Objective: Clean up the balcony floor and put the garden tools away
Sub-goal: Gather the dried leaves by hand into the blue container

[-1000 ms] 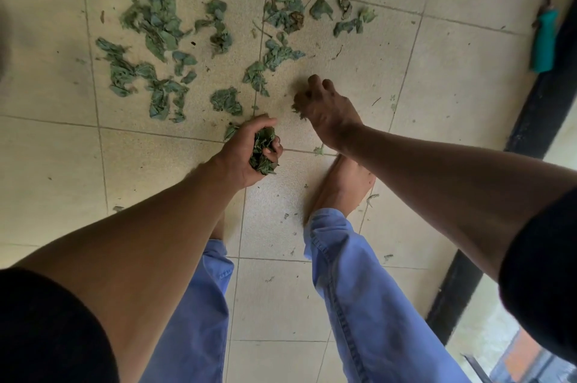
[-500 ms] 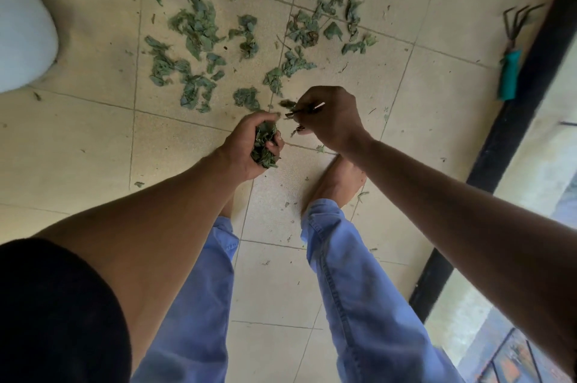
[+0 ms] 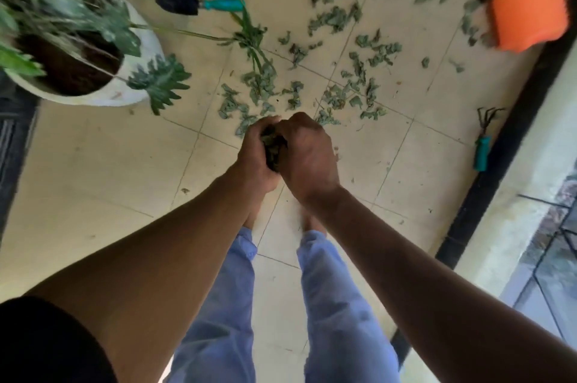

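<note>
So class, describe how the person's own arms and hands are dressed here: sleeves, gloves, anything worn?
Both hands, left hand and right hand, are bare: no gloves, rings or watch visible. The forearms are uncovered; short black sleeves end at the upper arms.

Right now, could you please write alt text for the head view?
Both hands, left hand and right hand, press a clump of leaves together above the tiled floor. More leaves, a trowel and a hand rake lie around.
</note>
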Demonstrator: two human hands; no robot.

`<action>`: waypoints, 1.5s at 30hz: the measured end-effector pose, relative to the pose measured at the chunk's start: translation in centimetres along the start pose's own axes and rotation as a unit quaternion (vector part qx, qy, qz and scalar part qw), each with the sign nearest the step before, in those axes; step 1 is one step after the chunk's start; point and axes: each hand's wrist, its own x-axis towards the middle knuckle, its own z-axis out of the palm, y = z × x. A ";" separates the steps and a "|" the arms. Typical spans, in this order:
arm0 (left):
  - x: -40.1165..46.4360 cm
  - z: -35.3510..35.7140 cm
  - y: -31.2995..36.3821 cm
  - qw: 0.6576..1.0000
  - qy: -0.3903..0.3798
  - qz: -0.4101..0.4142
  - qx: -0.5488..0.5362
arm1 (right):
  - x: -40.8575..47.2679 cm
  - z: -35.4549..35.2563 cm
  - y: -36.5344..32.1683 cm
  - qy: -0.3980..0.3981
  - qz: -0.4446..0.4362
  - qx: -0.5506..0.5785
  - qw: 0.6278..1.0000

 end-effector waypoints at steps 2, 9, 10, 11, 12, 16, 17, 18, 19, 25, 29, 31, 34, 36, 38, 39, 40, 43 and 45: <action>-1.2 0.0 0.5 0.998 -0.052 0.042 -0.021 | 0.2 -0.3 -1.7 -0.026 -0.023 -0.005 0.999; -4.9 -0.2 2.0 0.987 0.008 0.150 -0.051 | -1.4 -3.1 -5.5 -0.077 -0.125 0.018 0.989; -5.5 -0.4 2.0 0.985 0.013 0.157 -0.074 | -1.4 -3.7 -5.7 -0.072 -0.145 0.010 0.987; -5.9 -0.5 2.0 0.982 0.019 0.156 -0.107 | -1.2 -4.0 -5.8 -0.069 -0.162 0.001 0.984; -6.4 -0.5 2.0 0.979 0.029 0.153 -0.134 | -1.1 -4.2 -6.0 -0.067 -0.182 -0.007 0.981; -8.5 -1.0 1.5 0.947 0.010 0.178 -0.266 | -0.7 -4.3 -6.7 -0.075 -0.268 -0.018 0.960; -9.1 -1.1 1.2 0.940 0.005 0.190 -0.285 | -0.8 -4.2 -7.1 -0.069 -0.285 -0.007 0.956; -9.6 -1.5 0.9 0.931 0.001 0.200 -0.307 | -0.9 -4.1 -7.7 -0.062 -0.301 0.009 0.951; -10.2 -2.1 0.5 0.924 -0.003 0.211 -0.320 | -1.2 -3.8 -8.3 -0.059 -0.316 0.028 0.946; -14.2 -5.1 -1.7 0.847 -0.016 0.386 -0.365 | -5.0 -1.0 -13.8 -0.149 -0.333 0.146 0.920; -16.3 -10.2 -2.5 0.822 -0.016 0.346 -0.452 | -8.1 2.0 -16.9 -0.201 -0.370 0.126 0.898; -18.1 -12.5 -2.5 0.806 0.027 0.380 -0.454 | -9.6 3.5 -18.2 -0.201 -0.406 0.098 0.886; -21.0 -16.7 -3.1 0.788 0.016 0.373 -0.489 | -12.5 6.2 -20.7 -0.178 -0.454 0.070 0.870; -23.1 -19.7 -3.7 0.765 -0.012 0.361 -0.533 | -14.8 8.0 -22.4 -0.151 -0.486 0.066 0.858; -25.6 -22.4 -4.4 0.732 -0.033 0.369 -0.571 | -17.3 9.8 -24.2 -0.132 -0.508 0.074 0.848; -26.5 -23.9 -4.9 0.719 -0.039 0.370 -0.587 | -18.6 10.6 -25.3 -0.132 -0.513 0.080 0.845; -27.4 -25.2 -5.4 0.704 -0.046 0.370 -0.605 | -20.0 11.4 -26.4 -0.137 -0.510 0.089 0.844; -31.0 -29.1 -6.8 0.648 -0.051 0.379 -0.658 | -25.1 13.8 -30.1 -0.202 -0.439 0.148 0.863; -33.5 -31.8 -7.8 0.616 -0.039 0.376 -0.691 | -28.4 15.6 -32.8 -0.271 -0.360 0.209 0.868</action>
